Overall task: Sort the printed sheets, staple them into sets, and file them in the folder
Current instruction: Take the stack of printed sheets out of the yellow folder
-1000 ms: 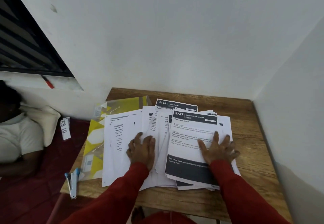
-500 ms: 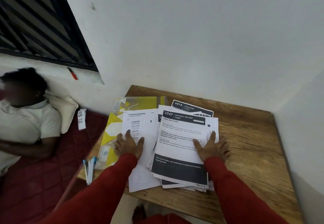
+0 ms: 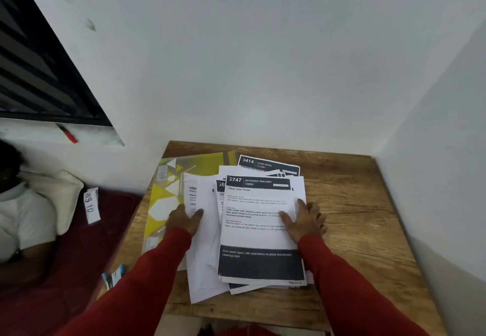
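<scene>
Left hand [image 3: 184,220] and right hand [image 3: 305,221] gripped opposite edges of the loose white printed sheets [image 3: 259,230] between them, thumbs on top.

Folder [image 3: 168,193] mostly under sheets [image 3: 259,230] — stapler [image 3: 113,279] blurred; small print unreadable — lower sheets covered.
</scene>
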The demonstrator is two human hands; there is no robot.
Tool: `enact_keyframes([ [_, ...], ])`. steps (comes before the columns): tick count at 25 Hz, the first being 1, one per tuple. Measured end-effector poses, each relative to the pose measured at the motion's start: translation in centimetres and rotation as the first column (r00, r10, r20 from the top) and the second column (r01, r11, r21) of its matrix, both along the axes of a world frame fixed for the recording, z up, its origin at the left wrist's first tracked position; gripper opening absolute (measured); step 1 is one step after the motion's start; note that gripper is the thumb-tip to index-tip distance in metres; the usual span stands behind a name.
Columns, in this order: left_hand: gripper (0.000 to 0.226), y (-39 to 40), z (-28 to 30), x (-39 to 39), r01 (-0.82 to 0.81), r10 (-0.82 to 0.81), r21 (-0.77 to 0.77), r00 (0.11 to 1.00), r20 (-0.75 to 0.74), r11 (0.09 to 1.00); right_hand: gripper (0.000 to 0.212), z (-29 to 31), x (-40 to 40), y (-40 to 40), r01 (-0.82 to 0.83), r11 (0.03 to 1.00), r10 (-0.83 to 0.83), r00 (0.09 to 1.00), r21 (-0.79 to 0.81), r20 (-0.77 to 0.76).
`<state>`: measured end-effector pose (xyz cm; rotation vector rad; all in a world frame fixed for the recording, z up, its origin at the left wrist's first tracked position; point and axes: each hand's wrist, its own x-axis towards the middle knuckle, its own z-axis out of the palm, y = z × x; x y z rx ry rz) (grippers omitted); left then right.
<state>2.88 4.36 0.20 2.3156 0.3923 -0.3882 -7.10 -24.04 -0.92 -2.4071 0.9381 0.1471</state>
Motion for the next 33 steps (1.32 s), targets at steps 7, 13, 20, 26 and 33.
enact_keyframes([
  [7,0.052,-3.9,2.2,-0.7,0.146,-0.136,-0.361,0.989,0.055,0.921,0.067,0.6,-0.2,1.9,-0.042,0.998,0.04,0.998,0.042,0.047],
  [13,0.069,-6.0,1.2,-1.4,0.158,-0.163,-0.48,0.986,0.032,0.863,0.072,0.7,-1.1,1.5,-0.067,0.964,0.015,0.981,0.259,0.196],
  [20,0.06,-8.3,5.9,-1.4,0.417,-0.3,-0.519,0.907,0.297,0.746,0.108,2.1,-2.7,-0.7,0.012,0.678,-0.453,0.794,0.735,0.405],
  [26,0.066,-11.3,9.9,0.1,0.486,-0.433,-0.706,0.858,0.275,0.515,0.1,4.5,-3.3,-4.6,-0.191,0.386,-0.602,0.689,0.903,0.403],
  [33,0.053,-14.1,8.0,-0.6,0.495,-0.495,-0.659,0.844,0.209,0.566,0.092,4.3,-5.3,-8.1,-0.169,0.498,-0.631,0.602,0.85,0.49],
])
